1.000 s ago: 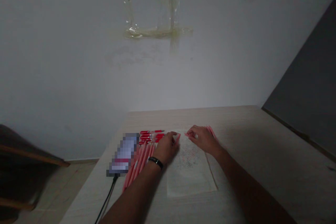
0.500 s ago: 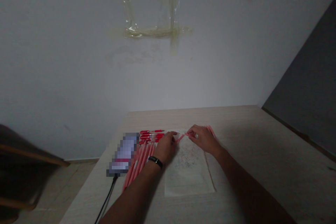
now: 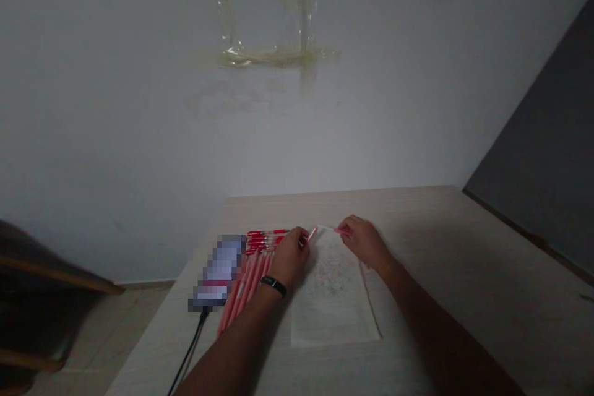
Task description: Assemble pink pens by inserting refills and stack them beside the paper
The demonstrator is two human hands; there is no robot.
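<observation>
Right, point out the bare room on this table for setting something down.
Widest: the table right of the right forearm. Beyond the left hand and right hand, a narrower strip runs to the wall. Crowded: the left side, with red pens, pink sticks and a pixelated device, and the middle, where a pale sheet lies.

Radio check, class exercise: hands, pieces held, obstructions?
Left hand: pinching reddish piece. Right hand: pinching pink piece. Marked sheet nearby. No obstruction evident.

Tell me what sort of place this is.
Probably a plain indoor room with a makeshift workspace, perhaps at home, though I can't be sure: a wooden-looking table by a bare wall, old tape stuck on it, and red pens laid out.
</observation>
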